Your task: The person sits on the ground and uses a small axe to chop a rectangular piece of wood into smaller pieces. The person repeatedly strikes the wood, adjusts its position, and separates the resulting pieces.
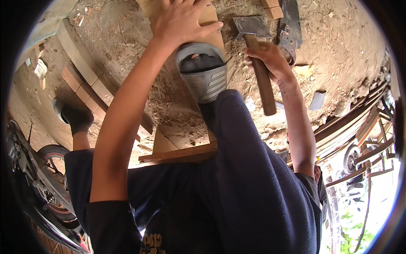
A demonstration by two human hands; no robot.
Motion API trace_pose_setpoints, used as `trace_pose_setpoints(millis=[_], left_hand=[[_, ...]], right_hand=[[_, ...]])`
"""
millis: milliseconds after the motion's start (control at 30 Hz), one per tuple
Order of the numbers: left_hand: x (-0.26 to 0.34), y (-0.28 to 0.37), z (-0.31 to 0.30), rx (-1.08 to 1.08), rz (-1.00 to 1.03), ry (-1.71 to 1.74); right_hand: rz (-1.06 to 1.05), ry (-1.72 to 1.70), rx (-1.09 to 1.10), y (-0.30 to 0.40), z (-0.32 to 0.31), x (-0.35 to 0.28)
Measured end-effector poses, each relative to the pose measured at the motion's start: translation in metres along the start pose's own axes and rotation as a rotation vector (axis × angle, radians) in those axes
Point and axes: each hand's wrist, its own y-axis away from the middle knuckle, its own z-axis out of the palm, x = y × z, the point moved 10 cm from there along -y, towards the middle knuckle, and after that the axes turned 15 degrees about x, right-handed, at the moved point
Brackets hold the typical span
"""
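My left hand (180,20) lies spread on a wooden board (213,38) at the top centre, its thumb reaching to the board's right edge. A grey slide sandal (204,79) on my foot presses on the same board, just below that hand. My right hand (269,60) is closed around the wooden handle (265,89) of a hammer with a dark, blocky metal head (252,26). The head is right of the board and apart from it. Beside my right hand lies a handsaw (290,25), its blade pointing away. The far end of the board is cut off by the picture's top edge.
Wooden blocks (274,12) lie near the saw. On the left, long timbers (81,62) and a row of short blocks (85,95) rest on the dirt ground. A motorcycle (47,187) stands at lower left. Stacked planks (342,117) are at right.
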Motion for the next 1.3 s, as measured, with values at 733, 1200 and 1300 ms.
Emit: trace_pose_setpoints(millis=[733, 1200, 1300], left_hand=[[-0.003, 0.003, 0.008, -0.034, 0.021, -0.029], [-0.005, 0.001, 0.006, -0.026, -0.025, -0.077], [-0.004, 0.0, 0.009, -0.034, -0.024, -0.081]], right_hand=[[0.11, -0.044, -0.117, 0.036, -0.004, -0.029], [0.076, -0.027, -0.188, 0.074, 0.02, -0.053], [0.05, -0.062, -0.079, 0.055, -0.002, -0.054]])
